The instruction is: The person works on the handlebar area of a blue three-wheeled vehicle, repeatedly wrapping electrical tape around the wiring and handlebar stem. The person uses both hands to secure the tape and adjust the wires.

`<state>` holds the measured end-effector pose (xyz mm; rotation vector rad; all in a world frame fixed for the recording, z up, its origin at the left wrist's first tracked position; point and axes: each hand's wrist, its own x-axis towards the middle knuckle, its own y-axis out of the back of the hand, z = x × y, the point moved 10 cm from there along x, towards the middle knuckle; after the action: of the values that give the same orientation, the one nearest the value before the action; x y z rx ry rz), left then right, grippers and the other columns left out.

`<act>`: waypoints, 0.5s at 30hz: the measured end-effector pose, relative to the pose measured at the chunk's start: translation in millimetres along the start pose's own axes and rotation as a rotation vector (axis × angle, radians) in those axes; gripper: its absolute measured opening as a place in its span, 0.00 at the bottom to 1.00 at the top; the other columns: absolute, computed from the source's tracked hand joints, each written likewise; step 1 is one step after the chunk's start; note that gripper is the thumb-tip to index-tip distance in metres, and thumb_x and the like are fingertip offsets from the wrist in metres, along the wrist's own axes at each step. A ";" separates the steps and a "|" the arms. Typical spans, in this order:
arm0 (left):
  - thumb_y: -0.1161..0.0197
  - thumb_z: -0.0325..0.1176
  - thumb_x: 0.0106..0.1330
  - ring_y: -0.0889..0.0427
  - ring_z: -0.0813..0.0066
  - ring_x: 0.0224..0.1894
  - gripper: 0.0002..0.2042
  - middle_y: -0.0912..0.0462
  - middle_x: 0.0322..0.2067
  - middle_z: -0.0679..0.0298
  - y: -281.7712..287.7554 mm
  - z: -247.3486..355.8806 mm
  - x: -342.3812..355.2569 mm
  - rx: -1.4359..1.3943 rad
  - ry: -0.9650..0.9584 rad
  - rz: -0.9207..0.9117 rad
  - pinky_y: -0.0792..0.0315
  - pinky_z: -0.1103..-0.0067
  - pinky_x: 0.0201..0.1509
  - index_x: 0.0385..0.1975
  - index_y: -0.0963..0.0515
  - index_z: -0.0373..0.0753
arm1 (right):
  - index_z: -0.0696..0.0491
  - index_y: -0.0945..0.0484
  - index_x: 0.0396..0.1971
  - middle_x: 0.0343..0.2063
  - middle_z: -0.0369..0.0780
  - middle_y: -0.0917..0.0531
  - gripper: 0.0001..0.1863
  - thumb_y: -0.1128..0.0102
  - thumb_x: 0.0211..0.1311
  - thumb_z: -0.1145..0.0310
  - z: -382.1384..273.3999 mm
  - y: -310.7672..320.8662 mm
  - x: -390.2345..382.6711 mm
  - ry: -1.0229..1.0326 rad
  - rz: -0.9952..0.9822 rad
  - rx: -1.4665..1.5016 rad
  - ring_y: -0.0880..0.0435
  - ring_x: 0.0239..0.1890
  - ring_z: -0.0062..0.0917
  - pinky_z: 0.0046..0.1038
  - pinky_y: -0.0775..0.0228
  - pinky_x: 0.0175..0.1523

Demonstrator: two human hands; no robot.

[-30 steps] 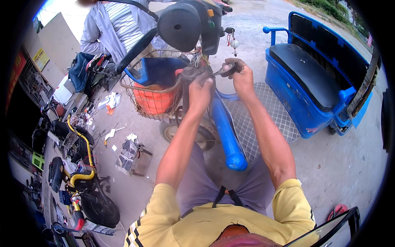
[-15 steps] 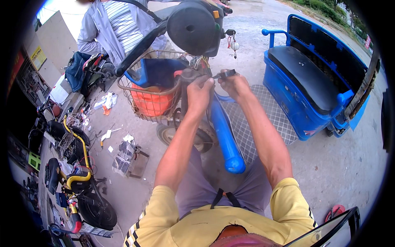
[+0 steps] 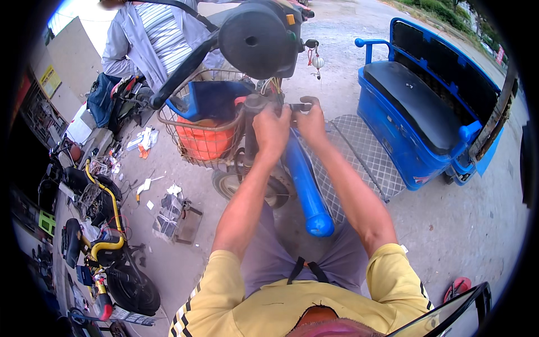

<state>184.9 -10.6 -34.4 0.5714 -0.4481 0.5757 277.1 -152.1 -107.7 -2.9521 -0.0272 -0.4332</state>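
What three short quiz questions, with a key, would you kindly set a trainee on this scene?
1. What colour is the seat: (a) red, (b) black or (c) yellow?
2. True or false: the right hand holds a dark part close to the left hand.
3. Which is nearer the hands, the blue tube or the sandal?

Key: 1. (b) black; 2. true; 3. the blue tube.
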 end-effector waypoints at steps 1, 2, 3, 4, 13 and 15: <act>0.33 0.41 0.74 0.09 0.38 0.40 0.17 0.10 0.33 0.41 -1.5 7.7 -1.8 0.033 -0.034 -0.002 0.19 0.56 0.49 0.41 0.13 0.28 | 0.64 0.27 0.63 0.51 0.53 0.17 0.25 0.33 0.67 0.79 7.7 8.0 1.0 0.016 0.054 -0.081 0.08 0.47 0.37 0.35 0.12 0.48; 0.34 0.40 0.74 0.10 0.37 0.40 0.17 0.11 0.33 0.40 0.5 13.7 -2.7 0.084 -0.056 -0.006 0.19 0.55 0.49 0.40 0.14 0.28 | 0.63 0.27 0.64 0.53 0.55 0.19 0.26 0.33 0.67 0.79 5.4 6.9 -1.9 0.039 0.047 -0.110 0.09 0.48 0.38 0.35 0.13 0.51; 0.35 0.40 0.75 0.10 0.36 0.40 0.16 0.11 0.32 0.39 2.6 20.5 -3.6 0.134 -0.078 -0.011 0.19 0.53 0.48 0.39 0.14 0.29 | 0.62 0.28 0.66 0.56 0.56 0.21 0.27 0.32 0.68 0.78 3.4 6.9 -6.2 0.062 0.041 -0.140 0.09 0.50 0.40 0.35 0.13 0.54; 0.36 0.40 0.75 0.11 0.34 0.40 0.16 0.12 0.32 0.37 3.0 24.6 -4.0 0.183 -0.100 -0.016 0.20 0.52 0.48 0.38 0.15 0.29 | 0.61 0.28 0.67 0.59 0.57 0.23 0.28 0.32 0.69 0.77 1.4 7.7 -11.0 0.085 0.035 -0.170 0.09 0.51 0.41 0.35 0.14 0.56; 0.43 0.45 0.79 0.11 0.31 0.43 0.20 0.10 0.36 0.38 3.3 24.6 -3.5 0.455 -0.058 -0.104 0.22 0.44 0.52 0.51 0.18 0.32 | 0.57 0.30 0.72 0.74 0.56 0.37 0.29 0.36 0.73 0.77 -64.7 -7.4 -61.5 0.230 -0.031 -0.077 0.19 0.69 0.47 0.39 0.19 0.68; 0.42 0.47 0.78 0.11 0.32 0.44 0.20 0.10 0.37 0.40 1.0 22.7 -2.2 0.430 -0.058 -0.094 0.22 0.45 0.51 0.50 0.15 0.36 | 0.57 0.27 0.69 0.74 0.57 0.37 0.26 0.36 0.73 0.76 -58.1 -4.4 -58.4 0.335 -0.020 -0.235 0.17 0.67 0.47 0.38 0.19 0.68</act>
<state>177.3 -24.6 -18.1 1.0169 -0.3506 0.5690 204.5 -156.7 -68.8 -3.0611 0.0367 -0.9912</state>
